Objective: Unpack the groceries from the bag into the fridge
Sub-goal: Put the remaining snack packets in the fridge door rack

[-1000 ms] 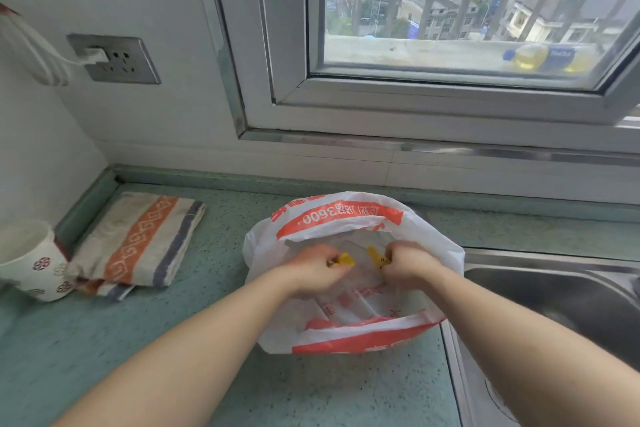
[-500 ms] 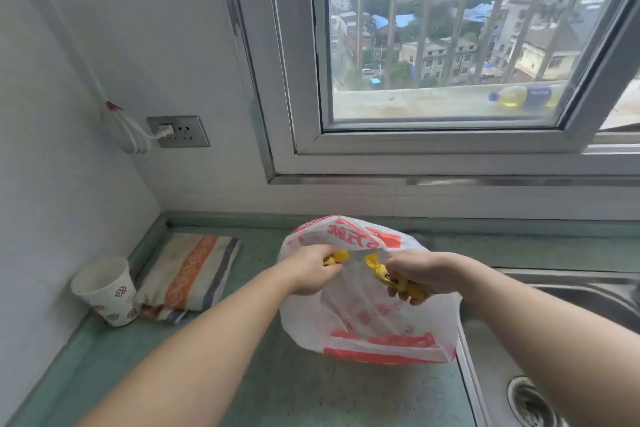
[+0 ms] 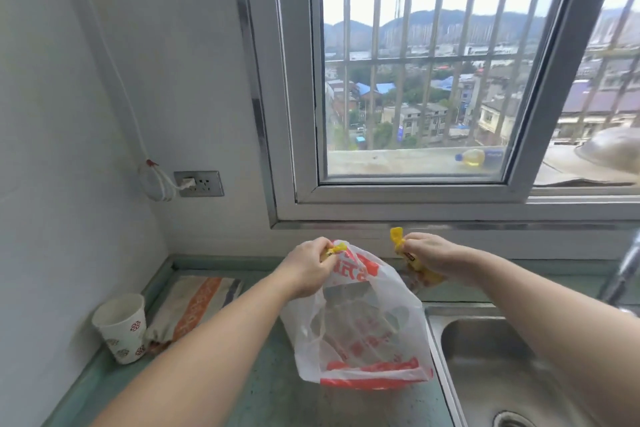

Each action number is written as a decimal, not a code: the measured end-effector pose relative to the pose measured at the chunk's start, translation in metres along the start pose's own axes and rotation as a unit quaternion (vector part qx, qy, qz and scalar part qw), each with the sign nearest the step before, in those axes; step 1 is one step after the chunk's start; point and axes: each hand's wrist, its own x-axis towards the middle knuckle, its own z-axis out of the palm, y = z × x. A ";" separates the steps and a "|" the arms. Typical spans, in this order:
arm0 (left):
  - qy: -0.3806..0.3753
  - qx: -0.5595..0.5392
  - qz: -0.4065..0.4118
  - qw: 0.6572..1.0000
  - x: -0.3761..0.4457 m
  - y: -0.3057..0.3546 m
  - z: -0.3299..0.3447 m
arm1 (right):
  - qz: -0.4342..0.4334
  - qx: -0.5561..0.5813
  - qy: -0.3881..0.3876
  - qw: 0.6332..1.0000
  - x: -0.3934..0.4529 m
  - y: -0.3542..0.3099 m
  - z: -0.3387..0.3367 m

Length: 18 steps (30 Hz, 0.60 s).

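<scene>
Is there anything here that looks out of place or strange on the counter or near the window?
One thing stands out: a bottle of yellow liquid lies on its side on the ledge outside the window glass, behind the bars. Indoors, the paper cup stands upright beside the folded cloth, and nothing looks spilled.

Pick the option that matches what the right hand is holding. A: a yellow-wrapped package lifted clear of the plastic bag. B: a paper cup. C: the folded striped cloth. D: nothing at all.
A: the right hand has its grip closed on a yellow-wrapped package, held up beside and outside the plastic bag, above the counter's back edge.
</scene>
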 end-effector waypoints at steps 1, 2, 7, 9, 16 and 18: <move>0.013 -0.008 0.016 1.000 -0.002 0.005 -0.004 | -0.013 -0.017 0.018 1.000 -0.010 -0.007 -0.004; 0.027 -0.011 0.036 0.999 -0.005 0.011 -0.009 | -0.022 -0.026 0.037 0.999 -0.021 -0.013 -0.008; 0.037 -0.054 0.121 0.990 -0.025 0.046 -0.019 | -0.036 -0.062 0.132 0.989 -0.076 -0.026 -0.011; 0.014 -0.088 0.146 0.985 -0.034 0.062 -0.017 | -0.035 -0.054 0.171 0.983 -0.098 -0.027 -0.011; -0.021 -0.087 0.231 0.969 -0.068 0.130 -0.013 | -0.047 -0.060 0.258 0.963 -0.179 -0.028 -0.031; -0.024 -0.084 0.253 0.963 -0.076 0.151 -0.016 | -0.034 -0.064 0.280 0.957 -0.205 -0.027 -0.040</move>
